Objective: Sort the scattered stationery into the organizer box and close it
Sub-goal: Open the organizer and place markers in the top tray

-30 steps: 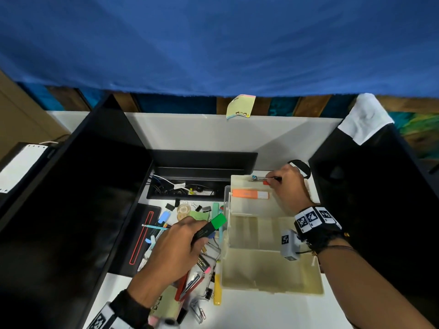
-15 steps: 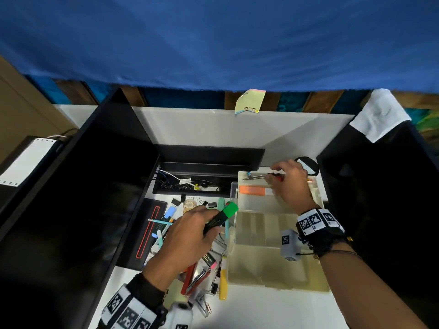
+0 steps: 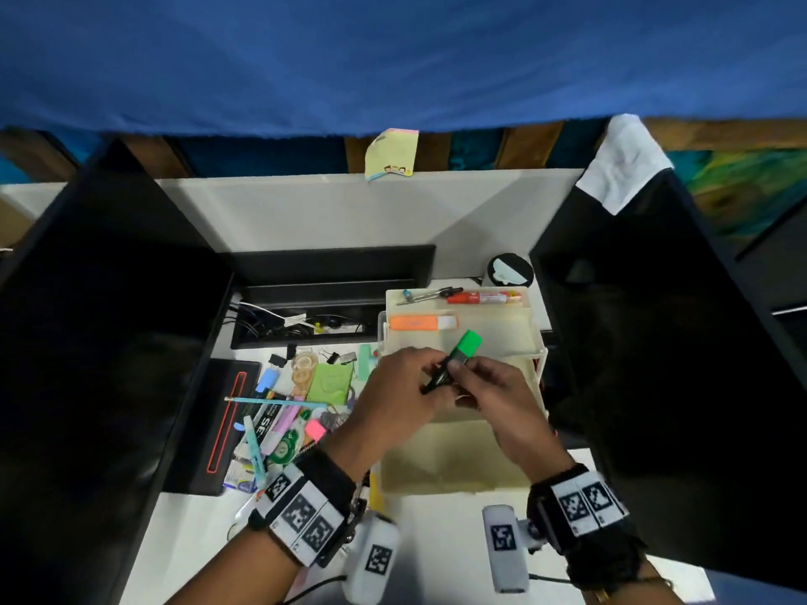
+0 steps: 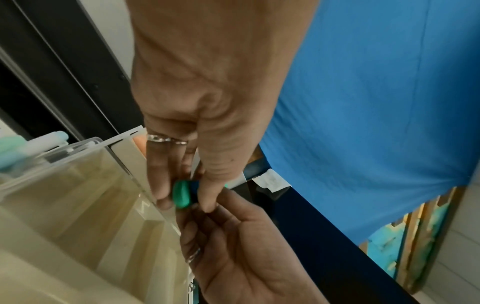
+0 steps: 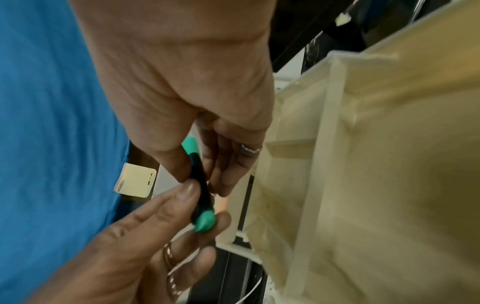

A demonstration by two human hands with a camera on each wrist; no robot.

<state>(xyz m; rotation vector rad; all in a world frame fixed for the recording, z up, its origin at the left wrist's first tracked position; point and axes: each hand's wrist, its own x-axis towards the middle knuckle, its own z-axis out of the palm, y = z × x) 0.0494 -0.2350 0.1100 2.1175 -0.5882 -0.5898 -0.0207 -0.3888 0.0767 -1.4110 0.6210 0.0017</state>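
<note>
A green-capped black highlighter (image 3: 458, 360) hangs over the open cream organizer box (image 3: 454, 484). My left hand (image 3: 430, 379) pinches its rear green end (image 4: 183, 194), and my right hand (image 3: 463, 372) pinches the black barrel (image 5: 198, 172) from the other side. The left hand's thumb and fingers (image 5: 187, 191) close on the highlighter's tail (image 5: 205, 222). In the box's raised back tray lie an orange highlighter (image 3: 421, 323), a red marker (image 3: 480, 297) and a metal compass (image 3: 430, 294). The lower compartments (image 4: 78, 216) show nothing in them.
A pile of loose stationery (image 3: 297, 408) lies on the white desk left of the box: pens, tape rolls, binder clips, sticky notes. Black monitors (image 3: 100, 342) flank both sides. An open cable tray (image 3: 323, 318) sits behind, with a round black item (image 3: 510, 270) past the box.
My left hand carried the green highlighter from the pile rightward over the box. My right hand let go of the compass in the back tray and came back to take the highlighter.
</note>
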